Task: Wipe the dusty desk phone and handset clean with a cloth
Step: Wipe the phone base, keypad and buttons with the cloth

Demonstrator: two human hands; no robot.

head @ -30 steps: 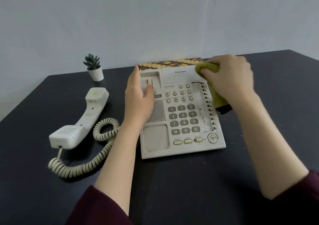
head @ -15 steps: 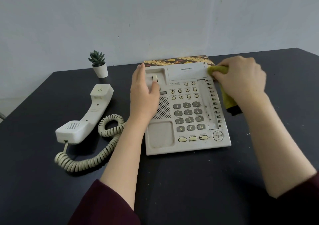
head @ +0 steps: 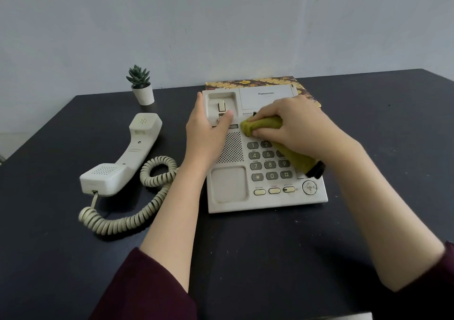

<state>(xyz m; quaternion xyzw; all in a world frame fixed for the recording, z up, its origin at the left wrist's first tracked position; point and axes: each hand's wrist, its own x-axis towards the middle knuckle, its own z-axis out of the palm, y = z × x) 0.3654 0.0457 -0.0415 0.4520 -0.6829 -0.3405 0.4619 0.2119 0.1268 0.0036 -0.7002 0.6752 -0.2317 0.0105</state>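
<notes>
Head view: the green cloth point(head: 264, 124), clutched in the right hand point(head: 298, 126), is being swept from the Panasonic desk phone's point(head: 266, 198) far right edge onto its keys; the left hand point(head: 205, 129) is flattened, bracing the cradle, while the handset point(head: 122, 157) is lying unwiped alongside.

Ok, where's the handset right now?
Head view: the handset lies on the dark table, left of the phone base, near the small potted plant.

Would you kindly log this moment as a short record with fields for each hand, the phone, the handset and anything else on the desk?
left hand: rests on the phone's cradle side, steadying it
right hand: grips green cloth, pressing it above the keypad
desk phone: dusty, tilted on a patterned box
handset: off the cradle, lying left of the phone, coiled cord attached
other: small potted plant
</notes>
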